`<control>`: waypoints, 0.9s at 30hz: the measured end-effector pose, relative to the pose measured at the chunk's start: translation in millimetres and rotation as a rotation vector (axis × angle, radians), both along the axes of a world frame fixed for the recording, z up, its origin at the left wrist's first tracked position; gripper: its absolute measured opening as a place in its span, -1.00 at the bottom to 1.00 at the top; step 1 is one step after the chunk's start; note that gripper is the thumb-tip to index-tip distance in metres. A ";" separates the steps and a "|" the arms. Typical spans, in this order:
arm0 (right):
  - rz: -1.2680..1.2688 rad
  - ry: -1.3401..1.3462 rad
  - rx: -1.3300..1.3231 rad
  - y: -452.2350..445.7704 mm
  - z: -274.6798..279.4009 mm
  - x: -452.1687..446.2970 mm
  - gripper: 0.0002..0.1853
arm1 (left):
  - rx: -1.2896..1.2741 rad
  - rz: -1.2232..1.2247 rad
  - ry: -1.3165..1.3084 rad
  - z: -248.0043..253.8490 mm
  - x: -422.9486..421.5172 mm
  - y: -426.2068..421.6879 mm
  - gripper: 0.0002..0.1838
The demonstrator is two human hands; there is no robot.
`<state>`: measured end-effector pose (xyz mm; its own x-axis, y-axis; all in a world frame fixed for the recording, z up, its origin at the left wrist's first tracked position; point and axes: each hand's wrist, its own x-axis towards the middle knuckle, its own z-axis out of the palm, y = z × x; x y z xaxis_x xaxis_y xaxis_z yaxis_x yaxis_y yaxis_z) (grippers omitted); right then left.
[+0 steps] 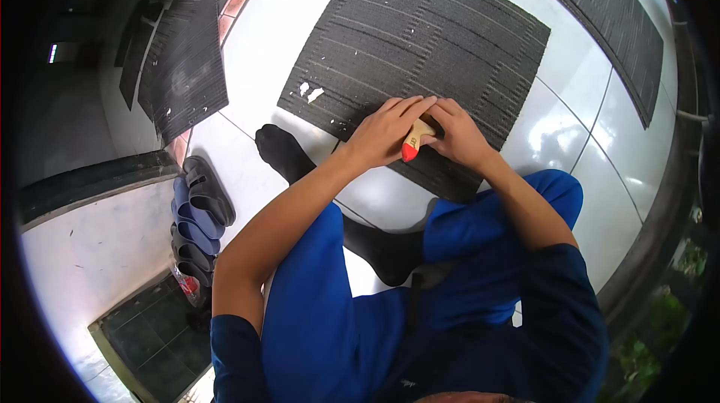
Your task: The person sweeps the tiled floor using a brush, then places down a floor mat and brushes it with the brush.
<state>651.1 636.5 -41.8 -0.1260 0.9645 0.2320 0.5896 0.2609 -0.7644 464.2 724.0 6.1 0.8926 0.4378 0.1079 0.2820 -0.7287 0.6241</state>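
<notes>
Over the near edge of a dark ribbed mat (427, 20), my two hands meet around a paintbrush (415, 139). Its pale wooden handle ends in a red tip that points back toward me, and dark marks show on the wood. My left hand (384, 133) is closed about the brush from the left, its fingers reaching over the far end. From the other side, my right hand (459, 137) is closed on it too, with the fingertips of both hands close together. The bristle end is hidden behind my fingers.
White scraps (313, 94) lie on the mat's left part. More dark mats (187, 58) lie at left and another mat (619, 28) at right on the white tiles. Several slippers (199, 212) line the wall at left. My black-socked feet (283, 149) and crossed legs are near the mat.
</notes>
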 end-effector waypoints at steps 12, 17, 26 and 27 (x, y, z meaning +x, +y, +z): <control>-0.020 0.361 -0.389 24.2 -10.9 46.9 -0.39 | -0.316 0.165 0.129 -3.7 -20.6 2.1 -0.61; 0.020 0.265 -0.322 21.9 -10.5 44.1 -0.55 | -0.284 0.435 -0.002 -17.0 -55.1 42.7 -0.68; -0.008 0.243 -0.300 19.7 -18.0 40.5 -0.63 | 0.131 1.025 -0.152 -34.4 -138.8 77.2 -0.62; -0.016 0.226 -0.299 20.2 -17.3 39.7 -0.64 | 0.093 1.037 -0.223 -33.3 -135.4 70.8 -0.61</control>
